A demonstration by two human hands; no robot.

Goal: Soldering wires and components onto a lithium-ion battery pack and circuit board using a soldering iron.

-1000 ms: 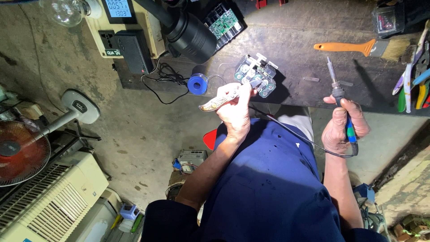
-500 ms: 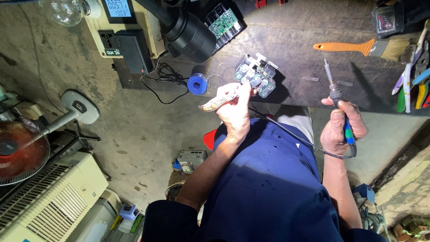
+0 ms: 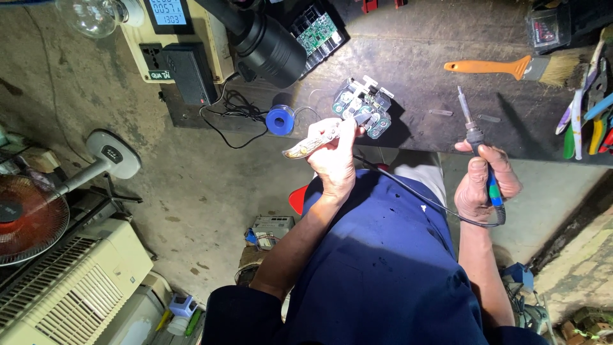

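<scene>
Here your left hand clamps a pale knife-like tool against the clear cell pack, while your right hand, further off, grips the blue-handled soldering iron, tip up.

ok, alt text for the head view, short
Seen from above, a person in blue holds a soldering iron in the right hand, its tip raised off the dark workbench. The left hand holds a knife-like tool against a battery cell pack. A blue solder spool and an orange brush lie nearby.
</scene>
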